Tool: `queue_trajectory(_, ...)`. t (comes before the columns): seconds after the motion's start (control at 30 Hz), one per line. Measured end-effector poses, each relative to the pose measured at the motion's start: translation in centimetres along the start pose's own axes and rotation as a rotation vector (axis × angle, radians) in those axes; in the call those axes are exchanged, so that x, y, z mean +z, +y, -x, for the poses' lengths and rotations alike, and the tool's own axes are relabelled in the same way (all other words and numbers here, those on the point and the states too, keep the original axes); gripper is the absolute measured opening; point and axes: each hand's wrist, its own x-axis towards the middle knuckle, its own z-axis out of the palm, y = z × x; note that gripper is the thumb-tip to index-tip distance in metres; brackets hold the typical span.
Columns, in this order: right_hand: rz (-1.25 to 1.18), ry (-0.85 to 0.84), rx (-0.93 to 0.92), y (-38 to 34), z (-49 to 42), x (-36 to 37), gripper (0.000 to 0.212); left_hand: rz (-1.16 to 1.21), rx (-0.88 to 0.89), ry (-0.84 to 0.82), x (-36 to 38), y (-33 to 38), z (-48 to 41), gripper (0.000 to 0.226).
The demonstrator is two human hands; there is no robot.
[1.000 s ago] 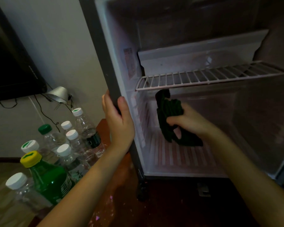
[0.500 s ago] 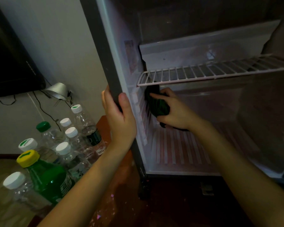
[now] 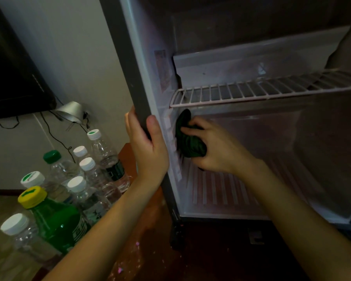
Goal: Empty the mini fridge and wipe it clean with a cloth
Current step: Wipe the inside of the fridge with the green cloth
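One cloth [image 3: 187,141], now on left wall of fridge [image 3: 143,63]

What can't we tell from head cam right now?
Head view only:
- Upper part of the fridge: dark, cut by top edge.
- Cloth: mostly hidden under the right hand; wall contact unclear.
- Fridge's right side: cut by frame edge.
- Bottles: label print too small, blurred.
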Motion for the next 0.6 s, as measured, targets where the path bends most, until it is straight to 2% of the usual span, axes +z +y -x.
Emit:
queue_trajectory(0.13,-0.054,0.034,0.072,-0.2,0.1,0.5,0.072,-0.015,-0.004,0.002,0.0,0.2,0.0,0.035)
queue_trajectory(0.23,0.058,0.024,0.015,-1.7,0.8,0.5,0.071,-0.012,-0.034,0.011,0.0,0.3,0.1,0.044)
queue_trajectory(0.43,0.077,0.058,-0.058,-4.2,2.8,-0.3,0.064,-0.035,-0.035,0.022,0.0,0.5,0.0,0.044)
queue_trajectory(0.53,0.023,0.029,-0.13,-5.1,4.1,-1.1,0.06,-0.039,-0.053,0.015,-0.1,0.5,0.1,0.045)
queue_trajectory(0.6,-0.161,0.002,-0.126,-5.3,5.3,-1.5,0.059,-0.035,-0.045,0.008,-0.1,0.4,0.1,0.037)
